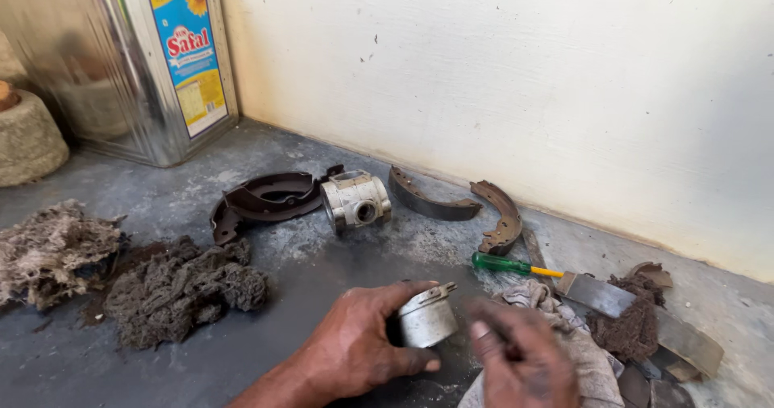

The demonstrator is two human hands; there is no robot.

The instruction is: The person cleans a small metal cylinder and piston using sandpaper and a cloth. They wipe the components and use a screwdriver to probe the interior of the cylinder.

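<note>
Left hand (355, 347) clamps a small metal cylinder (427, 319); right hand (520, 360) just beside, fingers curled, grip unclear. Square shiny tin (121, 61), blue-yellow label (187, 53), far left at wall.

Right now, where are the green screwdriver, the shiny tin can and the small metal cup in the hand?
green screwdriver (501, 264): head view, middle of its green handle.
shiny tin can (113, 69): head view, its bare metal front face.
small metal cup (427, 321): head view, its round side wall, held in the left hand (363, 343).

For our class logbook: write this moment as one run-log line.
left hand: holds small metal cylinder | right hand: beside it, on rag | floor: green screwdriver, brake shoes
</note>
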